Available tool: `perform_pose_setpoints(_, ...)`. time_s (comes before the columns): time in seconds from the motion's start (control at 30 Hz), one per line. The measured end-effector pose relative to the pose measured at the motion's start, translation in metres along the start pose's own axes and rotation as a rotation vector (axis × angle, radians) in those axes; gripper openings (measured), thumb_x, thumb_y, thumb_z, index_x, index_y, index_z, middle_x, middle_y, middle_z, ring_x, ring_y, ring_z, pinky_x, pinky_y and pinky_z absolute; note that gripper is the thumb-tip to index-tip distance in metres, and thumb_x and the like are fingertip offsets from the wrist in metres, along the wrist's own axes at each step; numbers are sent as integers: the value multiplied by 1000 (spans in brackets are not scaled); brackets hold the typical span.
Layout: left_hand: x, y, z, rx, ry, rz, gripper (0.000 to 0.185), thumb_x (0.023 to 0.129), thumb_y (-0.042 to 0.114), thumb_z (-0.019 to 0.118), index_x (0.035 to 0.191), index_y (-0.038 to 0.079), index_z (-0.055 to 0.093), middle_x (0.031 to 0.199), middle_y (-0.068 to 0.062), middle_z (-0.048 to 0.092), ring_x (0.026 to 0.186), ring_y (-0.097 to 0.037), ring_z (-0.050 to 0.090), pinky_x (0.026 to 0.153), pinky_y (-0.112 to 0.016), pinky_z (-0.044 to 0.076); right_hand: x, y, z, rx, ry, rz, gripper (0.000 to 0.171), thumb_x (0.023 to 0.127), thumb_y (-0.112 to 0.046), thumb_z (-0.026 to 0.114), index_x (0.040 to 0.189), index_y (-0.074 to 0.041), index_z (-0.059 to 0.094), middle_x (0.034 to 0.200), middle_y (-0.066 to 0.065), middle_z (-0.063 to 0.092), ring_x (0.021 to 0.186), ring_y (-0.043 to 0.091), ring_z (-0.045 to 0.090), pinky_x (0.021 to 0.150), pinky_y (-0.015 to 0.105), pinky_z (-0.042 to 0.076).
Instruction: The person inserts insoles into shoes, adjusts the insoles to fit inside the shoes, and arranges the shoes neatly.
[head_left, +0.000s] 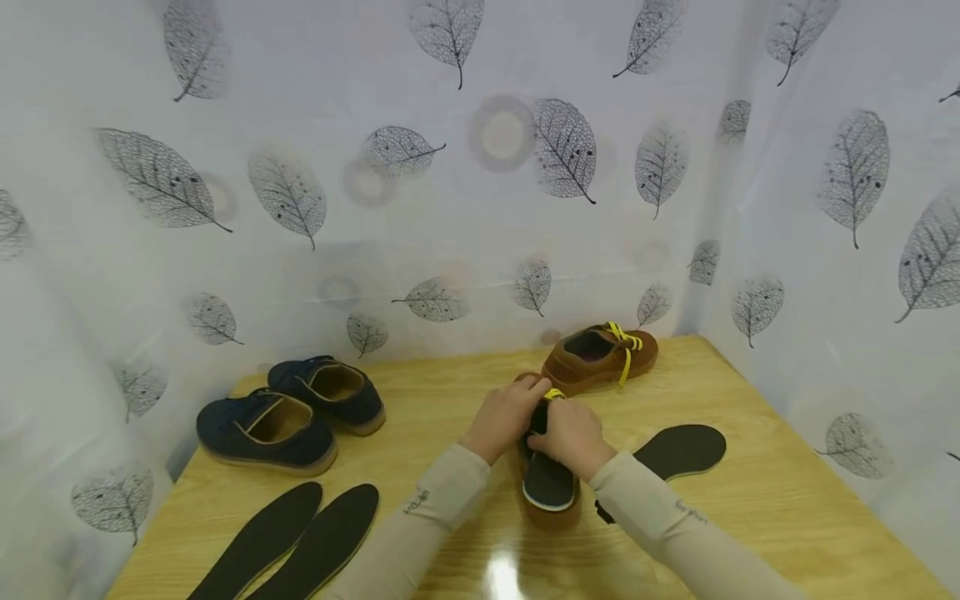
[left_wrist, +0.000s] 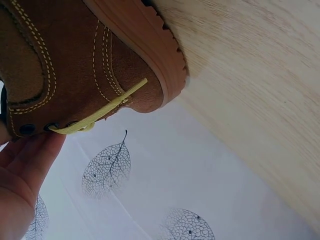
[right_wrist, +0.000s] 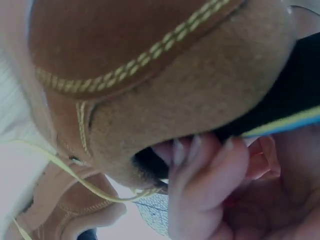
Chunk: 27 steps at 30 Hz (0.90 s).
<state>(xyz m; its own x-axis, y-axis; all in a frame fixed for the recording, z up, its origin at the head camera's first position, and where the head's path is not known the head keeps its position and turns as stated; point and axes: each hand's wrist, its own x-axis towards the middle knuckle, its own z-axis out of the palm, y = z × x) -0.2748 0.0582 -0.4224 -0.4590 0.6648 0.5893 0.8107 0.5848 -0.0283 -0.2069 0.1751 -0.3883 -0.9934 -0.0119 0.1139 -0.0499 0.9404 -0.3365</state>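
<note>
A brown shoe with yellow laces stands between my two hands, heel toward me. A black insole with a pale edge lies partway in its opening, its heel end showing. My left hand grips the shoe's upper by the lace holes; in the left wrist view its fingers meet the edge under the yellow lace. My right hand holds the insole, its fingers curled into the opening. In the right wrist view the insole shows a yellow and blue edge. Its front end is hidden inside the shoe.
The other brown shoe stands behind, at the back right. A black insole lies right of my right hand. Two dark blue shoes and two long black insoles are on the left. A leaf-print curtain surrounds the wooden table.
</note>
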Motion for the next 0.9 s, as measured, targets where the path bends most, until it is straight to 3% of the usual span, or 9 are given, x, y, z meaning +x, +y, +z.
perform_pose_setpoints(0.13,0,1,0,-15,-4,-5,9,94,7,59,100,13,57,100,-1,64,71,-16,61,53,-29,48,1,-2,1,-13,42,5,30,77,-24,81,73,-3,60,64,9,55,55,25,56,47,37,46)
perform_pose_setpoints(0.33,0,1,0,-47,-29,-17,9,96,10,58,104,12,60,106,-1,64,77,-15,62,55,-29,49,-3,-10,5,-134,85,-2,36,75,-31,83,68,-2,61,61,11,56,54,26,57,46,36,48)
perform_pose_setpoints(0.57,0,3,-1,-64,-22,-16,11,95,10,59,106,13,60,107,-1,65,77,-16,64,55,-30,50,-17,-16,6,-371,180,-143,48,76,-40,80,55,-4,55,52,10,54,47,22,55,43,32,47)
perform_pose_setpoints(0.7,-1,3,1,-32,-18,-13,13,93,5,60,104,13,59,104,-1,65,71,-16,62,51,-28,48,-35,-28,-5,-464,132,-179,55,78,-48,75,49,-8,49,47,8,50,44,20,53,42,30,45)
perform_pose_setpoints(0.9,0,3,0,2,-4,-15,15,90,3,64,101,13,58,99,-1,65,70,-16,62,50,-28,47,-61,-38,-14,-381,58,-169,58,76,-53,75,48,-9,51,46,7,48,43,20,51,39,30,44)
